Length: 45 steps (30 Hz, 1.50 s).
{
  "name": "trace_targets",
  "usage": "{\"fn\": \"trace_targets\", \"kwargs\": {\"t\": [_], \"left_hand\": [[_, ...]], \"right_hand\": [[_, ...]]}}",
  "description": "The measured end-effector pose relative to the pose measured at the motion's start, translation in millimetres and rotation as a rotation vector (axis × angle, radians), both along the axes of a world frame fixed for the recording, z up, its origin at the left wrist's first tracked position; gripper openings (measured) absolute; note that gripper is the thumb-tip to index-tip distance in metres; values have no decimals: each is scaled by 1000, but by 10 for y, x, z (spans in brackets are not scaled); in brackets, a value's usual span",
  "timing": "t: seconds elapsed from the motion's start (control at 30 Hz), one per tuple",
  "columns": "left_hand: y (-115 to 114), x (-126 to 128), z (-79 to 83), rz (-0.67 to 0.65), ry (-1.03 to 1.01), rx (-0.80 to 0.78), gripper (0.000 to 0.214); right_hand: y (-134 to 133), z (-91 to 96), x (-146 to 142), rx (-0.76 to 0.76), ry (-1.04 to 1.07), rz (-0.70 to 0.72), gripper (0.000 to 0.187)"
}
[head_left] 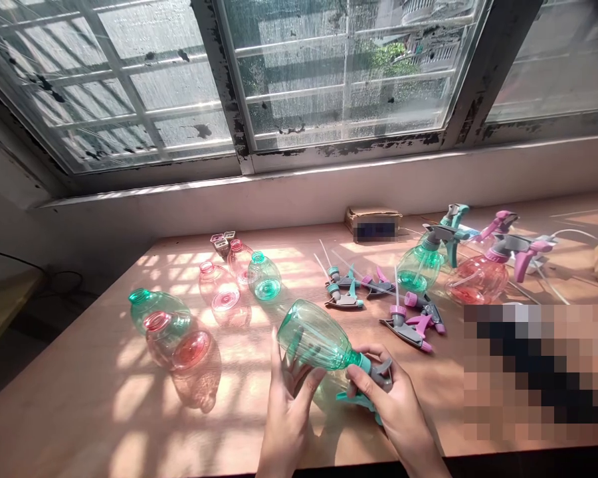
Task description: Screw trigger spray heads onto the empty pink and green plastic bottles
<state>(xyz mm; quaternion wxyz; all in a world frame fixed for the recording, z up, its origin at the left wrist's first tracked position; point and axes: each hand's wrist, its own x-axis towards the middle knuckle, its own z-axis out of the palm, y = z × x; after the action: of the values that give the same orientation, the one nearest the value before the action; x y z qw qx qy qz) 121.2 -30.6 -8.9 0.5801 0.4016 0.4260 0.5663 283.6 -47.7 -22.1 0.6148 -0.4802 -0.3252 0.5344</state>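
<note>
My left hand (290, 405) is wrapped round the body of a clear green spray bottle (313, 335). The bottle lies tilted on its side above the table, base up to the left and neck down to the right. At the neck, my right hand (393, 401) grips a grey and teal trigger spray head (379, 373), thumb and fingers around its collar. Its teal collar sits against the bottle's neck; how tightly it is screwed on I cannot tell. A teal trigger (356, 400) points down below the hands. Beyond them lie loose teal spray heads (343, 299) and pink spray heads (409, 326) with thin tubes.
Open green bottles (266, 279) and red bottles (179, 345) stand on the wooden table (80, 398) at left. At right are a green spray bottle (418, 265) and red spray bottles (478, 279) with heads fitted. A cardboard box (373, 216) is by the wall. The right corner is pixelated.
</note>
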Motion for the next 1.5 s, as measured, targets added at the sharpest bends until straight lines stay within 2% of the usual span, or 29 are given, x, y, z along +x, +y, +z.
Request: {"fn": "trace_targets", "kwargs": {"t": [0.2,0.3,0.43,0.53,0.73,0.9,1.03,1.13,1.27,1.4,1.5], "left_hand": [[-60,31,51,21,36,-22,112],[-98,40,121,105,104,-72,117],[-93,28,181,189,168,-105,110],[-57,18,160,169,142,-69,107],[10,9,67,53,-105,-60,116],[-35,24,116,55,-37,-12,111],[-66,31,161,174,71,-39,99],[-42,28,165,240,109,-38,94],[8,21,141,190,54,-25,96],[15,10,131,204,5,-8,103],[-22,14,148,142,20,-7,93]], "right_hand": [[8,-35,4,38,-37,47,37],[-30,29,-44,42,-34,61,36],[-78,121,-107,27,-24,48,38],[-68,122,-93,36,0,29,39],[0,-5,26,13,-53,86,39],[-18,-34,-1,54,-40,44,36],[-57,52,-95,48,-33,-50,37],[-65,109,-122,53,-36,-64,37],[-35,125,-93,47,19,-78,35],[5,94,-45,14,8,-64,38],[22,61,-13,-2,-21,-32,40]]}}
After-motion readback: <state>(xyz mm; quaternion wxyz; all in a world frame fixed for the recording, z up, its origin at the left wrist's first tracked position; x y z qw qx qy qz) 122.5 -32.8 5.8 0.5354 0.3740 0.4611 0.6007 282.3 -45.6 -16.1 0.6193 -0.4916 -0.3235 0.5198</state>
